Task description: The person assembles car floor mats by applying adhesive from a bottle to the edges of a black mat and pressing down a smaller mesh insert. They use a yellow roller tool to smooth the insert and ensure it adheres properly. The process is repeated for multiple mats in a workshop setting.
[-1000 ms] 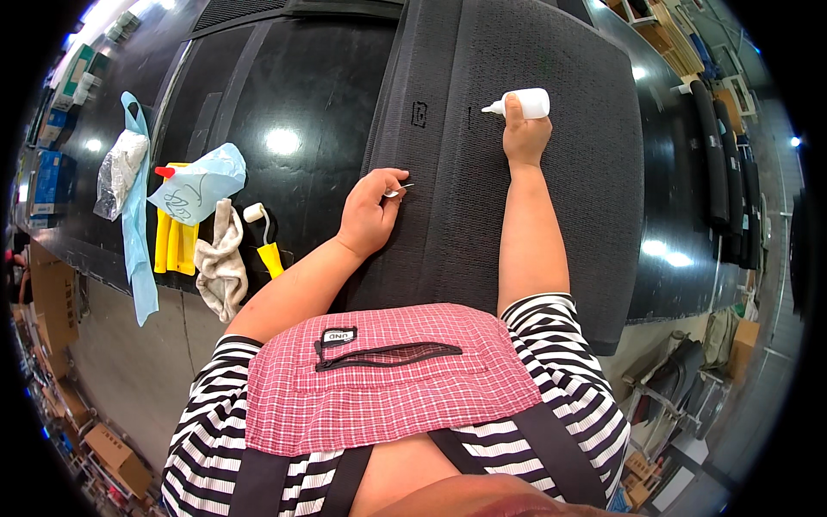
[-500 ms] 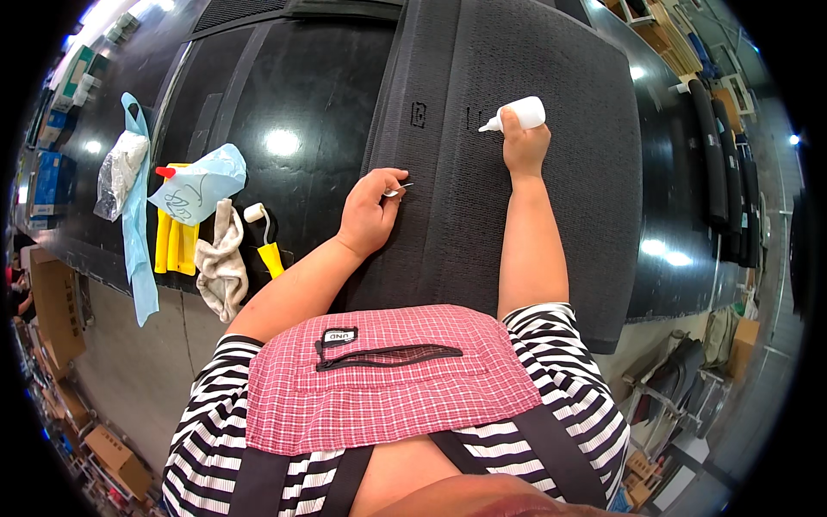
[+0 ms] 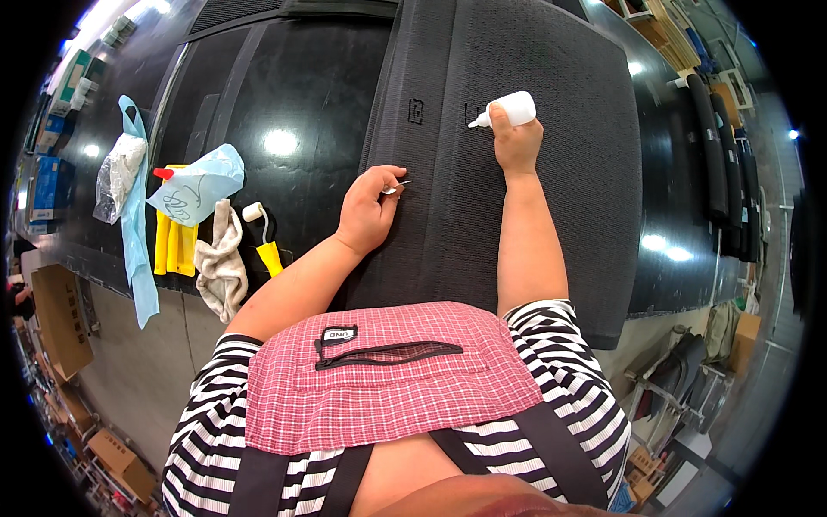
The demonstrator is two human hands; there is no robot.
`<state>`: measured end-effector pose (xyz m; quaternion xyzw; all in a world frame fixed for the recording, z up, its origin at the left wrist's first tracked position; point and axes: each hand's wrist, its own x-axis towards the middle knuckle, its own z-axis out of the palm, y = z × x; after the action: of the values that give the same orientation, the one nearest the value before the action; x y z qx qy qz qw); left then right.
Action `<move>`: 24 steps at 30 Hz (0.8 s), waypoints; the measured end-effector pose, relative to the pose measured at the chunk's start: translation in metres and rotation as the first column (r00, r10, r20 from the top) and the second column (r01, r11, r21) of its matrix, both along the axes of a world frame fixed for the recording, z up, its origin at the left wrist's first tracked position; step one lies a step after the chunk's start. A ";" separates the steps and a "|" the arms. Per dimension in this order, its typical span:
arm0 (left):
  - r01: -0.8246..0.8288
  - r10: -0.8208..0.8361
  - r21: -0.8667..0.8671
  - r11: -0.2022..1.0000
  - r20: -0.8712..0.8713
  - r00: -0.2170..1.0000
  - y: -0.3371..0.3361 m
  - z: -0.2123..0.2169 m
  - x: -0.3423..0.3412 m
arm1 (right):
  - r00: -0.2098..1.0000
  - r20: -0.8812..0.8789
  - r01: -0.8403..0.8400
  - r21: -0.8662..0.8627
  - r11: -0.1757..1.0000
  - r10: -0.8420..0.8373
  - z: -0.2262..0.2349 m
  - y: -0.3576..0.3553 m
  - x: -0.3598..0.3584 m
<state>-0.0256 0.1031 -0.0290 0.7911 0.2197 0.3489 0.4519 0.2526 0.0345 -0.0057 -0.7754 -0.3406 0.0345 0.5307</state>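
A dark grey textured mat (image 3: pixel 551 69) lies on the black table in front of me. Wrapped round a white squeeze bottle (image 3: pixel 517 108), my right hand (image 3: pixel 519 151) holds it tilted over the mat. The bottle's thin nozzle points left, at a dark line mark (image 3: pixel 470 114); whether it touches the mat I cannot tell. Left of that mark is a small black rectangular outline (image 3: pixel 416 111). My left hand (image 3: pixel 368 213) is closed by the mat's left part, pinching a small thin white piece (image 3: pixel 393 190) whose kind is unclear.
On the table's left lie a yellow-handled roller (image 3: pixel 269 250), a crumpled cloth glove (image 3: pixel 224 267), a yellow item (image 3: pixel 176 246), a light blue sheet (image 3: pixel 202 185), a blue strip (image 3: pixel 138 250) and a clear plastic bag (image 3: pixel 119 177). Dark rolls (image 3: pixel 719 164) stand at the right.
My right hand has shifted slightly left and up with the bottle, bringing its nozzle closer to the dark line mark. The left hand has barely moved.
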 end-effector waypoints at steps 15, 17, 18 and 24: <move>-0.004 0.004 0.004 1.000 -0.001 1.000 0.000 0.002 0.000 | 0.994 -0.081 0.083 0.142 0.986 -0.072 0.003 0.008 0.011; -0.007 0.007 0.030 1.000 0.003 1.000 0.001 0.001 0.001 | 0.995 -0.027 0.100 0.111 0.989 -0.098 -0.005 0.016 0.017; -0.006 0.006 0.010 1.000 0.001 1.000 0.000 0.001 0.002 | 0.994 0.001 0.110 0.096 0.989 -0.111 -0.009 0.018 0.020; -0.006 0.006 0.006 1.000 -0.017 1.000 0.000 0.002 0.000 | 0.985 0.088 0.148 0.013 0.989 -0.148 -0.015 0.026 0.019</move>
<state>-0.0257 0.1033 -0.0271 0.7948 0.2248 0.3441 0.4465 0.2719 0.0607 -0.0205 -0.7977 -0.3053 -0.0405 0.5185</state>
